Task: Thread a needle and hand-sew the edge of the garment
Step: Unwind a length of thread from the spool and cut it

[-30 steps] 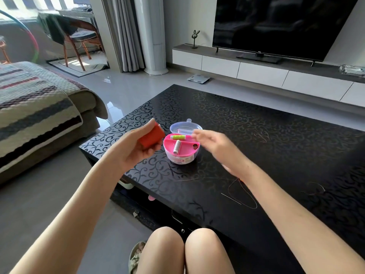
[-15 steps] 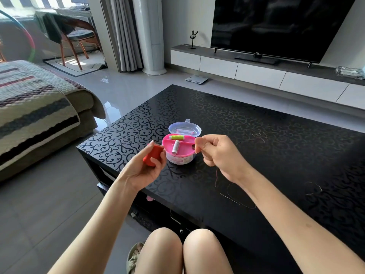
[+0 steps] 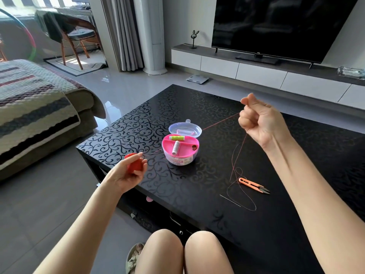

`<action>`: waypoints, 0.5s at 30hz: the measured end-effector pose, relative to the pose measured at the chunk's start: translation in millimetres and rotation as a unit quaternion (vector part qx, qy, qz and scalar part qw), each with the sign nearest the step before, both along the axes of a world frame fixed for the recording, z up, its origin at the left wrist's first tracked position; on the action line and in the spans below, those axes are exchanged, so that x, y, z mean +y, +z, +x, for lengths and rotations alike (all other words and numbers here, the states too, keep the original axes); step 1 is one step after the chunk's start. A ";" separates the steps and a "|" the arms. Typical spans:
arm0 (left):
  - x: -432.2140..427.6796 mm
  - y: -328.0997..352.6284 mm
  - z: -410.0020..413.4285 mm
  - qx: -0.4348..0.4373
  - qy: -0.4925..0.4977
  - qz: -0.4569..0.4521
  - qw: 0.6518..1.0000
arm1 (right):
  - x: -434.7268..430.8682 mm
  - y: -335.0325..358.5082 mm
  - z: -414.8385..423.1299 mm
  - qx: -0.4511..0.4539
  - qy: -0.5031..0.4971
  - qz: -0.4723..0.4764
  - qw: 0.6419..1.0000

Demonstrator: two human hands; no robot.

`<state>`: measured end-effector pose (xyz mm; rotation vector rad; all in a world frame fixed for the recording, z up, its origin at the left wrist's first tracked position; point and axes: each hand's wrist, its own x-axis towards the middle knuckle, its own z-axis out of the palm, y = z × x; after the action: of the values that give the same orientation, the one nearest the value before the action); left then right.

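My left hand (image 3: 126,174) holds a red thread spool (image 3: 134,165) over the near left corner of the black table (image 3: 197,107). A thin red thread (image 3: 219,122) runs taut from the spool up to my right hand (image 3: 260,123), which pinches it with curled fingers, raised above the table. More thread hangs from that hand and loops on the table beside a needle (image 3: 230,200). Orange thread snips (image 3: 253,185) lie close by. No garment is in view.
A round pink sewing box (image 3: 180,150) with white and green spools sits mid-table, its clear lid (image 3: 185,128) behind it. A sofa with a striped blanket (image 3: 33,103) stands at the left. A television (image 3: 276,26) on a low cabinet is across the room. My knees (image 3: 183,252) are below the table's edge.
My right hand has moved up and to the right, drawing a length of red thread off the spool. My left hand with the spool has dropped slightly.
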<state>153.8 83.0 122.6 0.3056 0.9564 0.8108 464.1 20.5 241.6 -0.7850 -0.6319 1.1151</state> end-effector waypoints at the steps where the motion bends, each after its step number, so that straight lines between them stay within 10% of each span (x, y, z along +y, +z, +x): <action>1: 2.5 -2.1 -6.0 0.030 0.012 0.004 0.999 | 7.4 -1.6 5.1 0.010 -0.021 -0.007 1.000; 7: 9.5 -0.6 -37.4 0.064 0.034 0.026 0.997 | 43.6 -23.8 23.2 -0.002 -0.119 -0.093 0.989; 15: 6.1 17.7 -68.6 -0.171 0.078 0.089 0.978 | 46.6 -105.8 40.5 -0.157 -0.229 -0.331 0.902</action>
<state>85.3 89.0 140.4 0.2369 0.5893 1.0588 504.6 67.1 135.9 -1.6343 -0.2867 0.7577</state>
